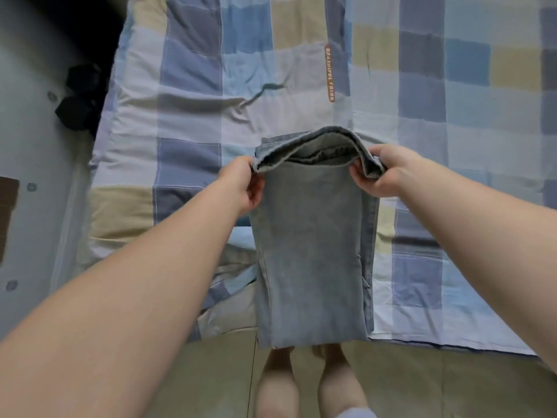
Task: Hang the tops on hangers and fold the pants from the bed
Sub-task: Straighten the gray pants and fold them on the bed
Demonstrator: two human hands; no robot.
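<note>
A pair of light blue jeans hangs doubled over above the near edge of the bed, its folded top edge lifted and its lower end reaching below the mattress edge. My left hand pinches the left corner of the fold. My right hand grips the right corner, fingers curled under the denim. No tops or hangers are in view.
The bed carries a checked quilt in blue, white and beige, with an orange label near its middle. Dark objects lie on the grey floor to the left. My legs and feet stand on beige tiles below the jeans.
</note>
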